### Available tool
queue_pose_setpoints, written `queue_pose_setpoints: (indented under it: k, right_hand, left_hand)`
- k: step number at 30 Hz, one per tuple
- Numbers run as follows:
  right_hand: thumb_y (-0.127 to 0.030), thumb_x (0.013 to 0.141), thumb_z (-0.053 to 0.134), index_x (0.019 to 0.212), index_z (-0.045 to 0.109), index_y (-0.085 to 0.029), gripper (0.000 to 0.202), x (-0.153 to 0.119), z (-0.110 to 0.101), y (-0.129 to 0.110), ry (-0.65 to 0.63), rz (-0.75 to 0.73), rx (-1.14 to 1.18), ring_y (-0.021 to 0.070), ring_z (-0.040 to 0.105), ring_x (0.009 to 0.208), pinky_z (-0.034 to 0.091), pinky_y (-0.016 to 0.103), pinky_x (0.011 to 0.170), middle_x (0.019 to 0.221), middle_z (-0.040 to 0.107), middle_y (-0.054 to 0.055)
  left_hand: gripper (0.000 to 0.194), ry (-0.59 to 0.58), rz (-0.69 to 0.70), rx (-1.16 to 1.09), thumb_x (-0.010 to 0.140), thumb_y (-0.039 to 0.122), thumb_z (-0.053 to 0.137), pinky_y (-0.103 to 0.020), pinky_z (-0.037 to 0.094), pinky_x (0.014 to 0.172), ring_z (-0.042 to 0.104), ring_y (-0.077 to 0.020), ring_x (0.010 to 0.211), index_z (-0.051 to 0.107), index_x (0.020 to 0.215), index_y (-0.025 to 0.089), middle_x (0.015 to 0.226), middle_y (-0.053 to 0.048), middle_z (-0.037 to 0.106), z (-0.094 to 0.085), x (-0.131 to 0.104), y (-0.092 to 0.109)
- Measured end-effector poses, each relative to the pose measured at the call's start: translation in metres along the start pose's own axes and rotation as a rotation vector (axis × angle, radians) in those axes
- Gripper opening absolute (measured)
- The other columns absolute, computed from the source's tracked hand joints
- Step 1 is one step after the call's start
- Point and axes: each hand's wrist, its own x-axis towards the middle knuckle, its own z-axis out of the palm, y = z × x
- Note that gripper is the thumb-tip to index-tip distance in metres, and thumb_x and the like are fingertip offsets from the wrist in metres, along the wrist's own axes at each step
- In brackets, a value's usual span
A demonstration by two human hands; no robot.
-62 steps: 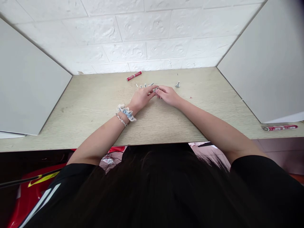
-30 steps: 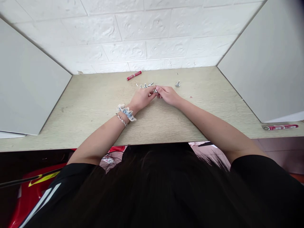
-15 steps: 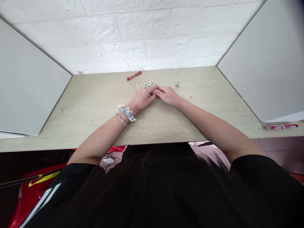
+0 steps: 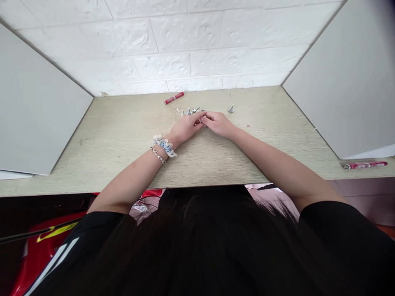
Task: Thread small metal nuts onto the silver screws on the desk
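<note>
My left hand [image 4: 186, 126] and my right hand [image 4: 218, 123] meet over the middle of the tabletop, fingertips touching. Both have their fingers closed around a small metal piece that the fingers almost wholly cover; only a glint shows, so its kind is unclear. Just beyond my left hand, silver bolts with washers or nuts stand close together, among them an upright bolt [image 4: 189, 111] and a tilted bolt [image 4: 196, 109]. A separate bolt [image 4: 231, 108] stands head down, past my right hand.
A red, pen-like tube [image 4: 174, 98] lies near the white brick-pattern wall [image 4: 173, 37]. Another red tube [image 4: 365, 165] rests at the front right edge. Grey panels, left [image 4: 33, 102] and right [image 4: 342, 78], flank the pale wooden tabletop [image 4: 123, 135].
My fingers have shifted slightly where they meet, covering more of the small metal piece. Arms, bolts and red tubes stay in place.
</note>
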Motion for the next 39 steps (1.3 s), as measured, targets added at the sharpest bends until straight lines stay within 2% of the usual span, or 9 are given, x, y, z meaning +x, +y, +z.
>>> queue_pose_setpoints:
  k: [9,20,27,39]
  right_hand:
    - [-0.028,0.092,0.041,0.081,0.065,-0.014,0.03,-0.0003,-0.001,-0.0026,0.0,0.029,0.069,0.013,0.054,0.072,0.04,0.027,0.072,0.073,0.061,0.002]
    - [-0.035,0.09,0.048,0.089,0.067,-0.015,0.028,-0.0002,-0.0009,-0.0001,-0.017,-0.015,0.059,0.0152,0.057,0.08,0.042,0.028,0.076,0.082,0.067,0.003]
    - [-0.03,0.092,0.041,0.082,0.065,-0.014,0.03,0.0006,-0.0012,-0.0004,0.002,0.023,0.097,0.0135,0.055,0.073,0.042,0.028,0.074,0.074,0.063,0.002]
    - [-0.028,0.089,0.048,0.085,0.067,-0.015,0.023,0.0005,-0.0001,0.0011,-0.015,0.019,0.026,0.0142,0.056,0.077,0.042,0.028,0.076,0.081,0.066,0.003]
  left_hand:
    - [0.039,-0.013,0.005,0.008,0.088,0.025,0.057,-0.027,0.045,0.081,0.06,-0.0152,0.078,0.061,0.127,0.021,0.085,0.0,0.069,0.0004,0.0013,-0.0009]
    - [0.042,0.008,-0.002,0.003,0.088,0.022,0.057,-0.028,0.046,0.084,0.062,-0.0161,0.083,0.06,0.129,0.019,0.092,-0.002,0.07,0.0021,0.0017,-0.0022]
    - [0.042,-0.01,-0.005,0.025,0.088,0.026,0.057,-0.029,0.046,0.078,0.06,-0.0165,0.076,0.059,0.129,0.021,0.08,0.0,0.067,0.0007,0.0013,-0.0012]
    - [0.044,0.001,0.027,0.034,0.088,0.022,0.052,-0.029,0.047,0.082,0.063,-0.0159,0.082,0.057,0.132,0.02,0.089,-0.002,0.069,0.0026,0.0006,-0.0045]
